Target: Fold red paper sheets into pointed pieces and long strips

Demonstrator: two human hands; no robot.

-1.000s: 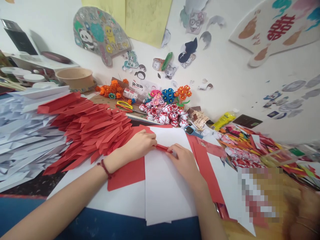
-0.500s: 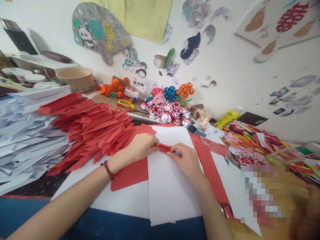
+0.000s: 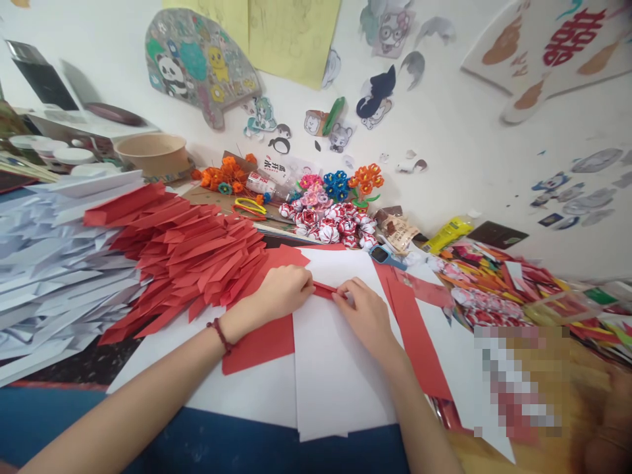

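A narrow folded strip of red paper point(image 3: 324, 290) spans the gap between my two hands, above white sheets point(image 3: 345, 368). My left hand point(image 3: 286, 288) is closed on the strip's left end, its fingers curled. At the right end, my right hand point(image 3: 359, 304) pinches the strip between thumb and fingers. Under my left wrist lies a flat red sheet point(image 3: 261, 342). To the left, a large heap of folded red strips point(image 3: 197, 250) rests beside a heap of folded white strips point(image 3: 64, 263).
Red-and-white paper balls point(image 3: 340, 224) and coloured flowers point(image 3: 336, 184) stand against the wall. A blue watch point(image 3: 380, 255) lies behind my right hand. Red sheets point(image 3: 419, 336) are on the right, near a yellow bottle point(image 3: 450, 232). A bowl point(image 3: 153, 155) sits at the back left.
The view has shifted slightly. Both hands keep nearly the same place and still hold the red strip; the fingers of my right hand have moved up a little.
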